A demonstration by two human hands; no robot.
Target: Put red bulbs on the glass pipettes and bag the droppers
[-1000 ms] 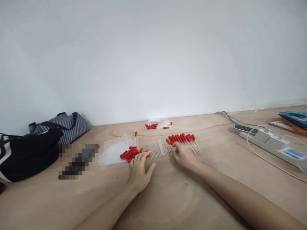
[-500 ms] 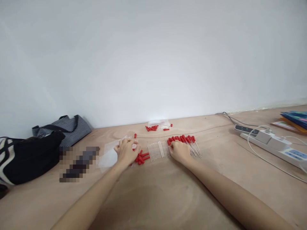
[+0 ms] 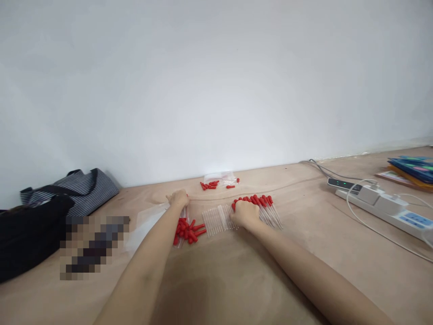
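My left hand (image 3: 178,198) reaches to the far side of the plastic bag, fingers curled at a lone red rubber bulb, only a sliver of which shows. Beneath my left forearm lies a pile of red rubber bulbs (image 3: 190,230). My right hand (image 3: 246,214) rests closed on the table between two groups; what its fingers hold, if anything, is hidden. Left of it, clear glass dropper tubes (image 3: 214,220) lie side by side in a row. To its right are droppers (image 3: 267,205) with red bulbs fitted, partly covered by the hand.
More red bulbs (image 3: 210,185) and a clear bag (image 3: 219,177) lie by the wall. Pale plastic sheets (image 3: 144,221) sit at left, near a striped bag (image 3: 81,189) and a black bag (image 3: 30,239). A white power strip (image 3: 385,207) with cables and colourful packets (image 3: 412,169) are at right.
My left hand has moved away from me, from above the bulb pile to the lone bulb behind it, and its fingers have curled. The right hand stays by the tubes. The view has shifted slightly.
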